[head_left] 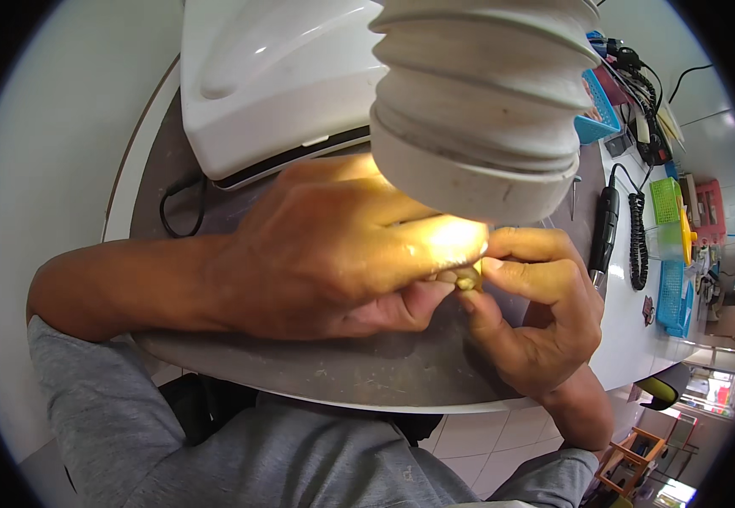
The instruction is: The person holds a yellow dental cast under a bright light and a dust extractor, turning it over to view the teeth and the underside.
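My left hand [333, 245] reaches across from the left, its fingers closed on a small yellowish, tooth-like piece [466, 284]. A bright light falls on its fingers. From the other side, my right hand [545, 309] pinches at the same piece with thumb and fingertips, so both hands meet on it. Most of the piece is hidden by the fingers. Beneath the hands lies a dark grey mat [376, 372] on the curved table. Just above them hangs the mouth of a thick white ribbed hose [477, 127].
A white rounded machine casing [287, 93] stands behind my left hand, with a black cable [183, 216] beside it. To the right lie a black rotary handpiece [606, 224] and its coiled cord [638, 241]. Blue [676, 298] and green [664, 201] plastic baskets sit farther right.
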A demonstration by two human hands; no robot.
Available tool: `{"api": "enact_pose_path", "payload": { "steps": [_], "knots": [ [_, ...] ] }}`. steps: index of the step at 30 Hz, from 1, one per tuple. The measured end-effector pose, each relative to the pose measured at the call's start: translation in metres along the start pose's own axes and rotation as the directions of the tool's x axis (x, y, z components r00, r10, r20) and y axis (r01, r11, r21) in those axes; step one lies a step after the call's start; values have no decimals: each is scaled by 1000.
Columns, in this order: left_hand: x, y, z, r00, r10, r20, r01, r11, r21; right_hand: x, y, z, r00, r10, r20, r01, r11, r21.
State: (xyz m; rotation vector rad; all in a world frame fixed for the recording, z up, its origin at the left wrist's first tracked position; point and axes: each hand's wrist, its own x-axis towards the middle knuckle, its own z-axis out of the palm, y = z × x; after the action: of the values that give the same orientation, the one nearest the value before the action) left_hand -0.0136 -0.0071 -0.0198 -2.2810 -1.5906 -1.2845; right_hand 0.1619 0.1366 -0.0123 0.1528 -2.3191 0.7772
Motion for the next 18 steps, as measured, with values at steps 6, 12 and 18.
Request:
{"api": "enact_pose_path", "payload": {
  "steps": [6,12,18],
  "knots": [
    [1,4,4,988,-149,-35,148,988,-37,-1,5,1,999,16,-31,-16,1000,14],
    [0,4,3,969,-246,-18,247,969,10,3,3,1,997,76,-9,-76,997,-17],
    [6,11,0,849,-509,145,529,815,-238,7,1,-2,997,81,17,-80,995,-55]
  ]
}}
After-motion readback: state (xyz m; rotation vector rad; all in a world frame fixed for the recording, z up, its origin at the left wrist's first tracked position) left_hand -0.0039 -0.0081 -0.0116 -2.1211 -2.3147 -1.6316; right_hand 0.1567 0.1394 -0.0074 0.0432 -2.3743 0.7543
